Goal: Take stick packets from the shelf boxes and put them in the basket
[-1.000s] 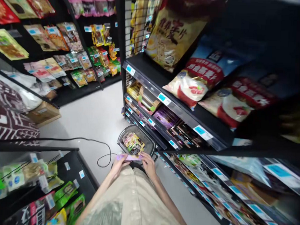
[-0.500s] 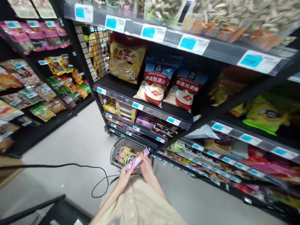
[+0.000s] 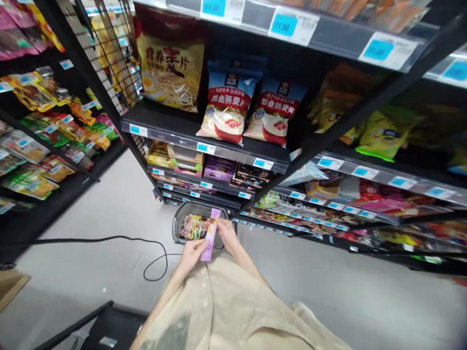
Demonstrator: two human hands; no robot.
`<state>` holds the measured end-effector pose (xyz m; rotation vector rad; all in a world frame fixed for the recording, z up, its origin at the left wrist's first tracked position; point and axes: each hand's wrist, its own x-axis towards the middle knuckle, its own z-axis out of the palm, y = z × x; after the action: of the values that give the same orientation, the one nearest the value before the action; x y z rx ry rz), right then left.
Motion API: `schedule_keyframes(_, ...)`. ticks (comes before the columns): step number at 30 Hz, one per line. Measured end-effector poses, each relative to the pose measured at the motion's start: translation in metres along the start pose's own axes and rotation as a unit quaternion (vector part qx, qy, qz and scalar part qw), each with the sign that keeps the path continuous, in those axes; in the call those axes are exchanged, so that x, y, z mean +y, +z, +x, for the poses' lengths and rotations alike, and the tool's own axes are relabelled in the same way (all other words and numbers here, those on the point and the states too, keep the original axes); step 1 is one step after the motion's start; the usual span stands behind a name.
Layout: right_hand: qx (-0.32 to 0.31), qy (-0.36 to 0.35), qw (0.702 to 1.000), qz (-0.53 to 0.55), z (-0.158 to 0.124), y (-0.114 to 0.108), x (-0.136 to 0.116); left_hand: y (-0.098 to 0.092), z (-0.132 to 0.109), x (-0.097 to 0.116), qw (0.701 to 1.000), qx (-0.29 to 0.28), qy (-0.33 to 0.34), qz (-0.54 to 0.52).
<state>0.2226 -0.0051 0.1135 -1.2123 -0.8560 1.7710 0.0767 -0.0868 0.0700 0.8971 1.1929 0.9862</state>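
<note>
Between my two hands is a long, thin purple snack packet [image 3: 210,241], held nearly upright in front of my body. My left hand [image 3: 193,253] pinches its lower left edge. My right hand [image 3: 226,232] grips it from the right, near the upper part. Just beyond the hands, a grey plastic basket [image 3: 178,217] stands on the floor, holding several small wrapped snacks [image 3: 193,227]. The packet and my right hand cover part of the basket.
A black shelf [image 3: 166,125] ahead carries a yellow cereal bag [image 3: 170,71] and red-and-blue oatmeal bags [image 3: 228,105]. Snack racks [image 3: 65,131] stand at left. A black cable [image 3: 110,239] runs over the floor [image 3: 127,206]. A cardboard box [image 3: 4,291] sits lower left.
The purple packet has turned from a slant to nearly upright, both hands still on it. The view has shifted, so the shelves appear higher in the picture.
</note>
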Motion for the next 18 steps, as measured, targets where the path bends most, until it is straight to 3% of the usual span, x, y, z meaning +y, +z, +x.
schedule_keyframes(9,0.024,0.005,0.999,0.034,0.003,0.022,0.009,-0.015,-0.002,0.001,0.999,0.022,-0.021,-0.042)
schedule_keyframes(14,0.052,0.011,0.997,0.053,0.009,0.019,0.013,-0.01,0.003,-0.004,0.993,0.046,-0.032,-0.102)
schedule_keyframes(18,0.093,0.006,0.992,0.084,0.013,0.011,0.02,-0.01,0.003,-0.01,0.99,0.099,-0.012,-0.105)
